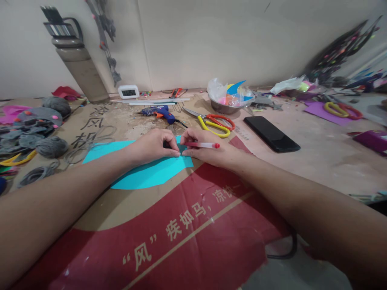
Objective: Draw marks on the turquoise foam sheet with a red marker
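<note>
On the cardboard sheet [193,225] w/ red print that covers the table, a turquoise foam sheet [142,175] lies flat, just in front of both hands. Left hand [155,144] rests on the sheet's upper right part, fingers curled, thumb & forefinger pinched together on something small at the sheet's top edge; can't tell what, it's hidden by the fingertips. Right hand [208,151] sits just beside it, fingertips almost touching the left's, closed around a pen [202,145] w/ a clear barrel & red cap, the pen lying across the knuckles w/ cap pointing right and tip down at the foam near the left fingertips. Behind the hands, near: a blue glue gun [161,112] and yellow-and-orange scissors [213,122], blades pointing left. Right of the scissors a black phone [271,133] lies face up, well apart from the hands. Further back a metal bowl [226,106] holds a plastic bag & coloured foam bits. A small white clock [128,92] stands by the wall, next to a tall grey bottle [80,66]. Left side of the table: grey yarn balls [51,146] & grey felt pieces. Far right: a second pair of scissors [343,110] on a purple sheet [320,110].
</note>
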Demonstrator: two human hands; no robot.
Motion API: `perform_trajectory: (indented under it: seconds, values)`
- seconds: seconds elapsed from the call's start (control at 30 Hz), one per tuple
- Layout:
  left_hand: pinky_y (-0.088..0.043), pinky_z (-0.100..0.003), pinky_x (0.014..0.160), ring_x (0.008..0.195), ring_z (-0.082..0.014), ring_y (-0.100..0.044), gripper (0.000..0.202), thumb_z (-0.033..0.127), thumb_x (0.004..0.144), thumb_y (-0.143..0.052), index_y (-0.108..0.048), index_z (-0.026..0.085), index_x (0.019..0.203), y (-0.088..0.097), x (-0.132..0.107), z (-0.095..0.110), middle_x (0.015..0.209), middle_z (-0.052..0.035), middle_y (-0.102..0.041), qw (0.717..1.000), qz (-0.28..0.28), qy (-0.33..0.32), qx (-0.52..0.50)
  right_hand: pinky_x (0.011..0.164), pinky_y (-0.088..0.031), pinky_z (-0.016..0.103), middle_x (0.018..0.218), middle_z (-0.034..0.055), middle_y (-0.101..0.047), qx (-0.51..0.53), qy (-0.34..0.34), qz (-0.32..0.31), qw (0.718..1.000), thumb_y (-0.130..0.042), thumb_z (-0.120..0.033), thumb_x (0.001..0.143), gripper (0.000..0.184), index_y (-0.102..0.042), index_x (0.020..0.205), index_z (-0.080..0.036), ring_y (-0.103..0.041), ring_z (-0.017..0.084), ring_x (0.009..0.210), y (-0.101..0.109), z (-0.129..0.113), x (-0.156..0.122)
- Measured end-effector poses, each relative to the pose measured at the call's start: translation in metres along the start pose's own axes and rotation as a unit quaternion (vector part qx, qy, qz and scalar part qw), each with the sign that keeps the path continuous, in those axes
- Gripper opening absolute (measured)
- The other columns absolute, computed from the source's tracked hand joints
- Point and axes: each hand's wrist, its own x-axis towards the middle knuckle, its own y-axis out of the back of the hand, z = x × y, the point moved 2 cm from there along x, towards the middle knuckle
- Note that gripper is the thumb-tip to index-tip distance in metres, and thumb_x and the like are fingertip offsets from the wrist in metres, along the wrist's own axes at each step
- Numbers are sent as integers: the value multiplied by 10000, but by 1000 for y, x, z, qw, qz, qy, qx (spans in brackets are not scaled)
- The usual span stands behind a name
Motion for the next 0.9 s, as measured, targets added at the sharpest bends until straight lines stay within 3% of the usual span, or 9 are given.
perform_trajectory:
  seconds: [0.2, 0.33, 0.6, 0.9]
  values:
    - [-424, -246, 691, 740, -126, -581, 120, 283, 749, -683, -673, 172, 704, 0, 0, 2, 783, 4, -641, 1000, 9, 5, -4, 588, -358, 252, 763, -11, -567, 42, 20, 42, 998, -610, -317, 810, 142, -575, 870, -193, -488, 117, 668, 3, -5, -2]
    - [-430, -244, 692, 734, -124, -590, 89, 280, 727, -684, -675, 194, 707, 0, 0, 0, 777, 13, -646, 1000, 7, 10, -2, 543, -331, 249, 642, -30, -510, 83, 5, 55, 995, -533, -393, 870, 208, -541, 797, -199, -451, 108, 593, 5, -14, -5]
    - [-446, -257, 727, 745, -125, -599, 103, 296, 739, -683, -670, 200, 704, 0, 0, -1, 793, 9, -652, 1000, 8, -1, -11, 500, -335, 234, 588, -44, -488, 134, -24, 84, 987, -515, -371, 892, 215, -510, 770, -194, -444, 85, 521, 11, -16, -5]
    - [-451, -272, 741, 760, -131, -604, 107, 277, 759, -670, -676, 175, 725, 1, 0, 2, 814, -4, -658, 1000, 4, 2, -3, 448, -318, 225, 554, -45, -516, 120, -45, 32, 991, -549, -426, 868, 238, -496, 792, -208, -466, 91, 483, 5, -3, -3]
